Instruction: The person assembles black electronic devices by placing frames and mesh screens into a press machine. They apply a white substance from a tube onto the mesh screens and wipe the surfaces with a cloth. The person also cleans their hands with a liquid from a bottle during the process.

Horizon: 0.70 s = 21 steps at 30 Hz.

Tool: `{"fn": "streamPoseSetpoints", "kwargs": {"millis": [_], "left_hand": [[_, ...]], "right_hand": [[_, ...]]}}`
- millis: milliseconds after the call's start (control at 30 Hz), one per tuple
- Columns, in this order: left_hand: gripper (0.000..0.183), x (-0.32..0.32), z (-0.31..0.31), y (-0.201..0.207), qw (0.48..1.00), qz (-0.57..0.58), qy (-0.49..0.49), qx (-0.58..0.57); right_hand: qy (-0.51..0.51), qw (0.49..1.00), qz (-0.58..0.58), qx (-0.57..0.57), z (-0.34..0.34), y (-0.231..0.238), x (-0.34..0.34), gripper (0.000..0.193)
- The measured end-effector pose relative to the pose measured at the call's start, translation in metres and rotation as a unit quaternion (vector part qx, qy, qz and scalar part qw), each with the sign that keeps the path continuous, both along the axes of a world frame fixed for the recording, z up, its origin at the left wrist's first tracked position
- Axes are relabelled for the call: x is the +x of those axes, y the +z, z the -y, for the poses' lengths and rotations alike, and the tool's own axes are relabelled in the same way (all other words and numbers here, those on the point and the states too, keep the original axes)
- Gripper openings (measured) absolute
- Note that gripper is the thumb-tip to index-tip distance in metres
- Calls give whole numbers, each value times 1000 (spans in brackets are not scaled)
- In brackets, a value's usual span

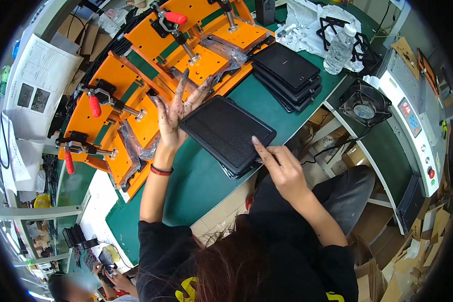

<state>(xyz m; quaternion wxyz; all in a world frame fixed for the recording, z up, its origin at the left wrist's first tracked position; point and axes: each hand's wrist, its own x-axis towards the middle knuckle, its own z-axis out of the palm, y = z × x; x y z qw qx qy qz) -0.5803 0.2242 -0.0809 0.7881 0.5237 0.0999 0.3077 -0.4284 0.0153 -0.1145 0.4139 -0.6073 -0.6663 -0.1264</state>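
A black rectangular panel point(231, 133) with a finely textured, mesh-like face and a raised rim lies at the near edge of the green table. The edge of something thin shows beneath it. My left hand point(175, 115) is open beside the panel's left corner, its fingers spread and smudged dark, holding nothing. My right hand point(284, 168) is at the panel's right corner. Its index finger stretches onto the textured face, while the other fingers bend by the rim; the thumb is hard to see. Orange clamping fixtures point(194, 63) with red-handled toggle clamps stand beyond my left hand.
Stacked black panels point(287, 70) lie on the green table point(186, 186) at the right. Behind them are a clear bottle point(341, 49) and white plastic wrapping point(304, 22). A fan point(365, 103) and a machine with a control panel point(410, 121) stand farther right. Another person's hands point(118, 282) show at lower left.
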Motion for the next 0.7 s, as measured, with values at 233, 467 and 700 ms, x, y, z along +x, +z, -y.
{"fn": "streamPoseSetpoints", "kwargs": {"millis": [233, 467, 700], "left_hand": [[89, -6, -28, -39, 950, -168, 14, 263], [90, 7, -21, -55, 929, -172, 97, 314], [89, 8, -22, -62, 953, -114, 138, 245]], "right_hand": [[12, 999, -21, -25, -3, -34, -21, 50], [12, 998, 11, -56, -1, -45, -22, 51], [47, 998, 0, -28, 0, -50, -18, 42]]}}
